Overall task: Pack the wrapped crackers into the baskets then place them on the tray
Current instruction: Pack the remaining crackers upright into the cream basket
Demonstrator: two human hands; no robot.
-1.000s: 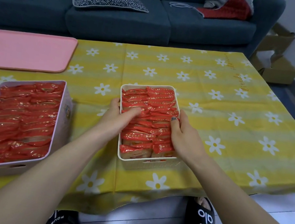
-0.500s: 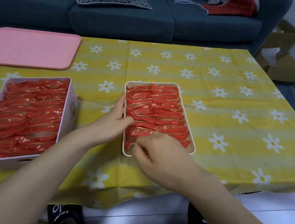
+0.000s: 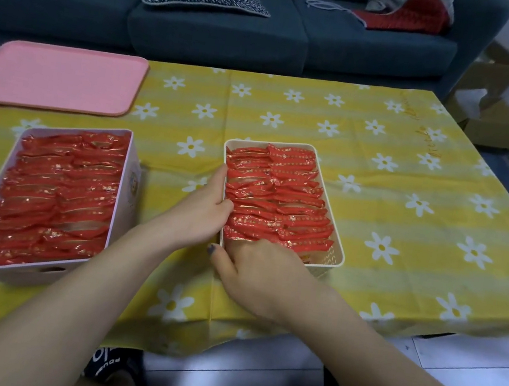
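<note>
My left hand point(image 3: 202, 208) clasps the near-left wall of the small white plastic basket point(image 3: 337, 257), thumb over the rim onto the red foil-wrapped crackers point(image 3: 275, 195). My right hand point(image 3: 255, 268) covers the near corner; I cannot tell its grip. Lifted unevenly toward the bare pink rectangular tray point(image 3: 53, 76), the heaped packets could slide out.

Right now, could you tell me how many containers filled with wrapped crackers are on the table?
2: the pink box stands at the left, below the tray; the white basket sits at the centre, between both hands. None seems hidden.
</note>
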